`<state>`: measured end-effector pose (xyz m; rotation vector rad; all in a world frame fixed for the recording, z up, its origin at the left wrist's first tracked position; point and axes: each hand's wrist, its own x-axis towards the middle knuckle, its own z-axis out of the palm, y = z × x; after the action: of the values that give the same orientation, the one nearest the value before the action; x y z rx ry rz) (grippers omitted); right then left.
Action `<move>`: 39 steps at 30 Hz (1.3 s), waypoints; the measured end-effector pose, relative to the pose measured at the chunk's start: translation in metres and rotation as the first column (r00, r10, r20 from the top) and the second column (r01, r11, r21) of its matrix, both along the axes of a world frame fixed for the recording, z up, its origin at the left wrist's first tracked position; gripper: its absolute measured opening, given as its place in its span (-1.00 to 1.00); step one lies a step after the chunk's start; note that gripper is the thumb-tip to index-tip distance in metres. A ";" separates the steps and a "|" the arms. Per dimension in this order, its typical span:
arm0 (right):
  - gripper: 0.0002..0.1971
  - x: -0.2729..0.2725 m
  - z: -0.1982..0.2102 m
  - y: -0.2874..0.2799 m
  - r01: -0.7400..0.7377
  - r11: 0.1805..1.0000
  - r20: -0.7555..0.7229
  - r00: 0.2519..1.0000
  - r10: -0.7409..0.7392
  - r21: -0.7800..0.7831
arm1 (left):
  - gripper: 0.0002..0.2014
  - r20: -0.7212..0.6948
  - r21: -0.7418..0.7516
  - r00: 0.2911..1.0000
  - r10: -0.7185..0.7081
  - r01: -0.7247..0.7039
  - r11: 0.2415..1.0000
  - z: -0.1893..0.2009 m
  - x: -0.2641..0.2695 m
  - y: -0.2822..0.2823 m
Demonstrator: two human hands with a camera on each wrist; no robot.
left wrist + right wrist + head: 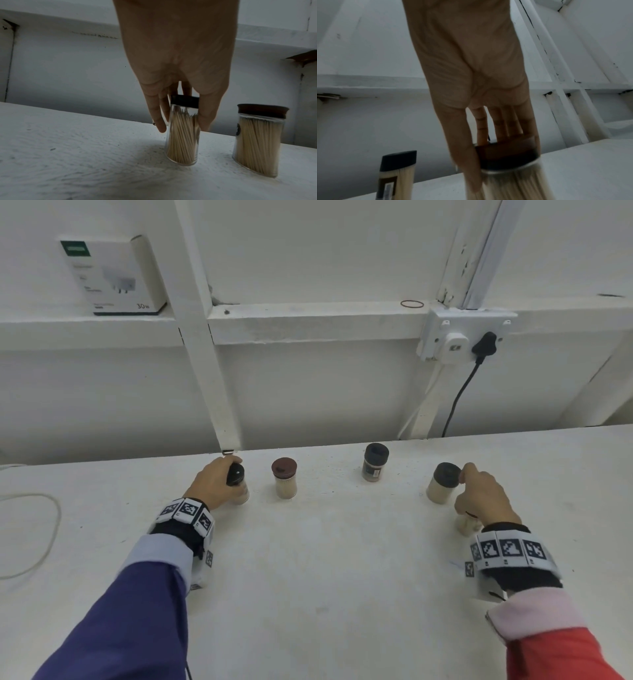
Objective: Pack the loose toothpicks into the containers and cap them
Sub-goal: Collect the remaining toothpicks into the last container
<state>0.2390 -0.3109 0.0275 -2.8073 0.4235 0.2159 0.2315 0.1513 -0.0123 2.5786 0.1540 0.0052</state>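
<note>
My left hand (214, 482) grips the black-capped container (238, 482) at ten o'clock on the worktop (325, 559); my right hand (483, 491) clasps a brown-capped container (508, 155) at two o'clock. I'd set both down upright, gently.

head overhead, wrists low, close

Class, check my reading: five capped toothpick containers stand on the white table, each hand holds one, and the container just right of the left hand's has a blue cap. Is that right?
One detail is wrong: the cap on the container just right of the left hand is reddish-brown, not blue, as the head view shows. The rest stands; the right hand holds its own.
</note>
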 end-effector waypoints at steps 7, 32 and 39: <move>-0.76 0.008 0.024 0.048 -0.181 0.979 -0.127 0.973 0.192 0.094 | -0.51 -0.005 0.016 1.000 -0.002 0.002 1.000 0.001 0.003 0.000; -0.37 0.074 -0.014 0.172 -0.688 0.719 -0.084 0.714 0.695 0.101 | -0.35 -0.055 0.215 0.942 -0.331 0.335 0.917 0.020 0.025 -0.079; -0.34 0.061 0.022 0.127 -0.644 0.634 0.207 0.752 0.625 0.428 | -0.33 0.063 0.202 0.912 -0.405 0.386 0.900 0.036 0.031 -0.114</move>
<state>0.2999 -0.1834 0.0494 -2.3306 -0.5988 0.3527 0.2624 0.0372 0.0233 2.7406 -0.4331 0.0029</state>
